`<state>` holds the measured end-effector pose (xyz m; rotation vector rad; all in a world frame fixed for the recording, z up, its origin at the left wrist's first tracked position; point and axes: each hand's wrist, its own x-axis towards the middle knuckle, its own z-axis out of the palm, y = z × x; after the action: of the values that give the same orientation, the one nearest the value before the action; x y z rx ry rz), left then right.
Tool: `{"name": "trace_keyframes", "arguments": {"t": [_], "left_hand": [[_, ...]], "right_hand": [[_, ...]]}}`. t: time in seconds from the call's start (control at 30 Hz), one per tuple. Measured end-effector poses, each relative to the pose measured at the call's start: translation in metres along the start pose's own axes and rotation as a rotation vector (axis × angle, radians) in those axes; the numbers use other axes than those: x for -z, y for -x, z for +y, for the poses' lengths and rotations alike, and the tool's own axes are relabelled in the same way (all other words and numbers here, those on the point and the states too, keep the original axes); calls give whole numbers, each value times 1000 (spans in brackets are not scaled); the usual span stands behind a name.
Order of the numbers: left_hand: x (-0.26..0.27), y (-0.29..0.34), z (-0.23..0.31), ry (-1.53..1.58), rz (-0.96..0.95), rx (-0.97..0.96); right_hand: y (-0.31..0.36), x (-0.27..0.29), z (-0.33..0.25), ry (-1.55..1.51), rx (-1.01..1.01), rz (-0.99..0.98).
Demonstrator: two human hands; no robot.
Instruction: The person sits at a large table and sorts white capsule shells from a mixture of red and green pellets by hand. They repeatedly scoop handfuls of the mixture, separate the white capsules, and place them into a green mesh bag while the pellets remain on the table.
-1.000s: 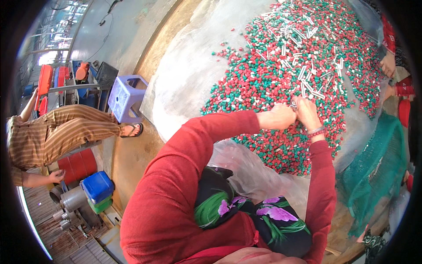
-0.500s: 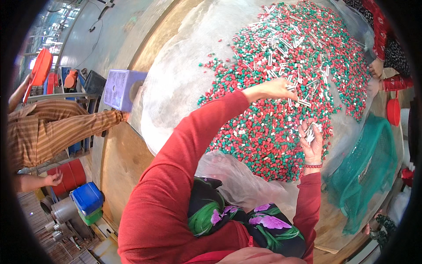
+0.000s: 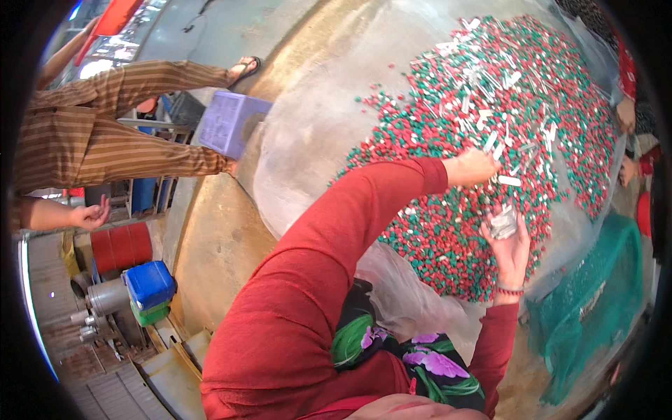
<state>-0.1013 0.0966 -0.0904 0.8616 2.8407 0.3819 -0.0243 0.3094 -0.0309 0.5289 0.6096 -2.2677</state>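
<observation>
A wide spread of small red, green and white pieces (image 3: 434, 245) lies on a pale translucent sheet, with short white sticks (image 3: 483, 77) strewn over its upper part. My left hand (image 3: 472, 168) reaches over the middle of the spread, fingers closed and slightly blurred, with white sticks (image 3: 509, 180) at the fingertips. Nearer to me and to the right, my right hand (image 3: 511, 252) is palm up, its fingers curled round a bunch of white sticks (image 3: 502, 222). A red bead bracelet circles that wrist.
Green netting (image 3: 588, 301) lies to the right. Another person's hands (image 3: 626, 115) are at the right edge of the spread. At left, a person in striped trousers (image 3: 133, 150) holds a red plastic item (image 3: 117, 17). A purple crate (image 3: 231, 122) and blue bin (image 3: 150, 285) stand left.
The view has shifted, so the spread appears further right. My left hand remains over the sticks, and my right still holds its bunch. The person at left has moved, showing a second leg.
</observation>
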Motion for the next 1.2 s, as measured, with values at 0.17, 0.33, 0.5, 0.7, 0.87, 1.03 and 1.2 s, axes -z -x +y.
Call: {"name": "trace_keyframes", "arguments": {"t": [0.17,0.33,0.5,0.7,0.87,1.03,1.2], "left_hand": [[-3,-6,7,63,236,37],[-10,6,5,-31,116,-55],[27,44,-4,154,-36,101],[88,77,-27,1321,-140,510],[87,74,-35,1660,-261,468],[86,84,-27,2063,-205,246],[72,94,-35,2338,-235,24]], "right_hand": [[5,-18,-12,-81,10,-93],[18,-5,-19,-241,68,-271],[18,9,-18,-166,87,-144],[-35,-21,-38,1233,253,139],[-100,8,-39,2557,788,185],[-83,4,-35,2267,719,183],[-18,-29,-21,657,150,129]]}}
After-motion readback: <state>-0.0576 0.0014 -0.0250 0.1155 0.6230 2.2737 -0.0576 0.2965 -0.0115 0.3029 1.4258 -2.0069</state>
